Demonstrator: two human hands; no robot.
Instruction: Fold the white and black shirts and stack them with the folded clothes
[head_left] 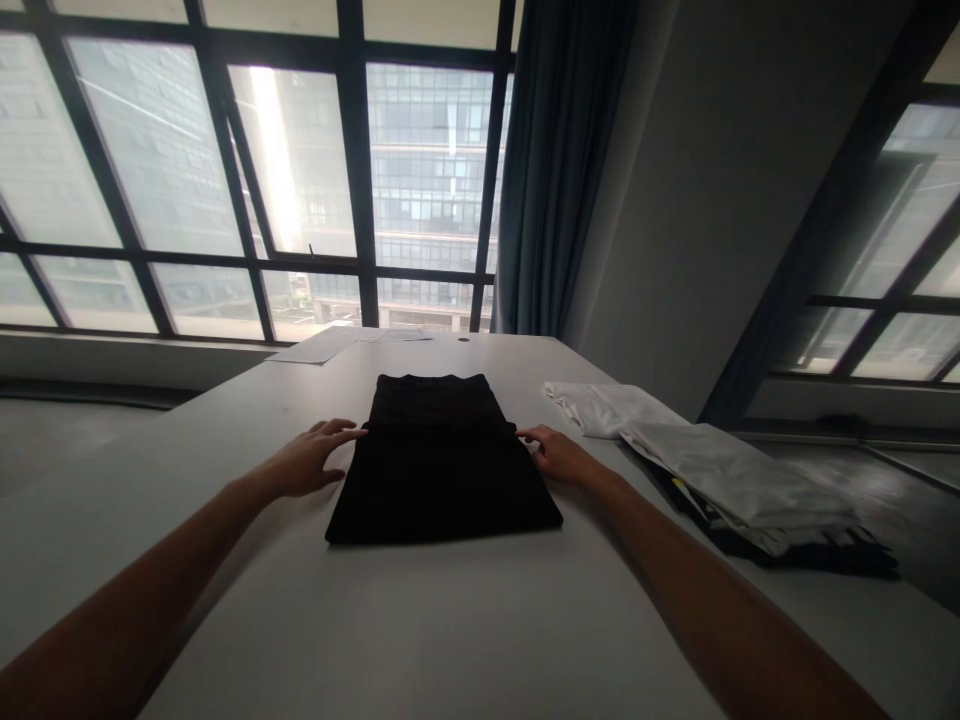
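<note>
A folded black garment (442, 460) lies flat in the middle of the white table (420, 640). My left hand (309, 458) rests on the table with its fingertips touching the garment's left edge. At the garment's right edge my right hand (559, 455) touches the cloth with its fingers. Both hands lie flat with fingers apart, and neither holds anything.
A pile of white and dark folded clothes (720, 475) lies at the table's right edge. Sheets of paper (330, 343) lie at the far end by the big window (300, 170). A dark curtain (559, 170) hangs at the back.
</note>
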